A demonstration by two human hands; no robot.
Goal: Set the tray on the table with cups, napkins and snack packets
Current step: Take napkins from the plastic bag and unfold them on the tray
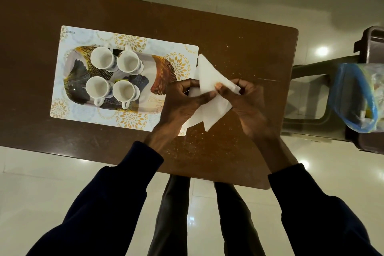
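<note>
1. Closest to us, two dark sleeves reach in over the near edge of the brown table (218, 151), and both hands are busy above its right half.
2. The left hand (182, 100) is pinched shut on a white napkin (209, 77), thumb and fingers gripping its left side. The right hand (247, 106) is closed on the same napkin from the right, its thumb pressed down on top. The paper sits in a triangular fold between them, one tip pointing away, another hanging toward the table. Whether there is a second sheet under it, I cannot tell.
3. Just beyond the left hand lies the tray (160, 72), on a patterned placemat (128, 41), the leaf design bare at its right end. That open patch looks like the spot for the napkins.
4. Further left on the tray, four white cups (101, 58) stand upright in a two-by-two block, all empty, handles pointing outward. A small green and yellow thing peeks out between them; too hidden to name.
5. Off the table's right end, a plastic bag (353, 97) rests on a dark stool (311, 97), contents unclear.
6. The score so far: tray placed, cups done. Napkin folding looks under way, with none on the tray yet. Snack packets seem yet to come, possibly from that bag.
</note>
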